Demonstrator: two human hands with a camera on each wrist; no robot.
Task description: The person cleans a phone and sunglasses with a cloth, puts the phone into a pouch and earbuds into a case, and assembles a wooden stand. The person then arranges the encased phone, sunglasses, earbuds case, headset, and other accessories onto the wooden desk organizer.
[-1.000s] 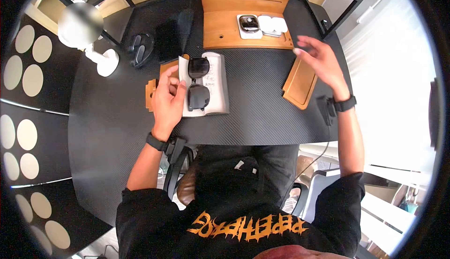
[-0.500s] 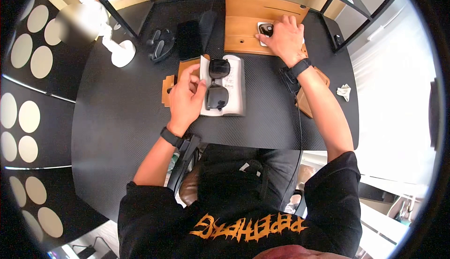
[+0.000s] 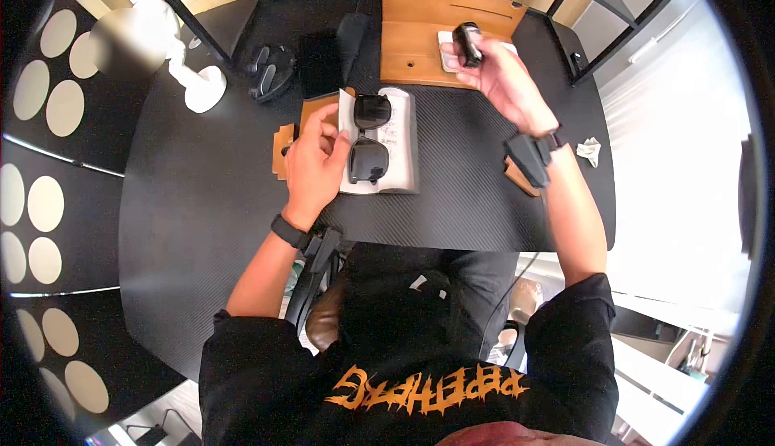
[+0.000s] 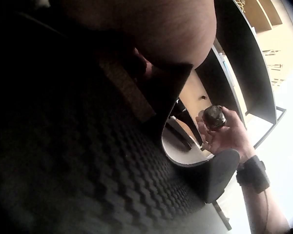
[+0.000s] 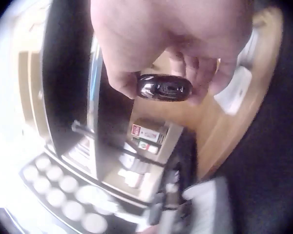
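My right hand (image 3: 504, 79) holds a small glossy black rounded case (image 3: 467, 45) between thumb and fingers, above the white charging pad (image 3: 445, 39). In the right wrist view the black case (image 5: 164, 88) shows its shiny narrow side. On the left, my left hand (image 3: 315, 163) grips the raised flap of an open glasses case (image 3: 401, 151), thumb at its edge. Dark sunglasses (image 3: 370, 161) lie across the pale inside of that case, which bears some handwriting. The left wrist view has the case's curved flap (image 4: 178, 151) close up, partly covered by the hand.
The charging pad sits on a tan desk stand (image 3: 395, 50) at the back. A tan tray (image 3: 521, 176) lies partly under the right wrist, a crumpled tissue (image 3: 589, 151) to its right. Back left are a black slab (image 3: 320, 62), a black twin-slot holder (image 3: 270, 71) and a white lamp (image 3: 206, 89).
My right hand moved from over the tan tray to the charging pad, took hold of the black case and lifted it. My left hand stays at the glasses case flap. The head view shifted.
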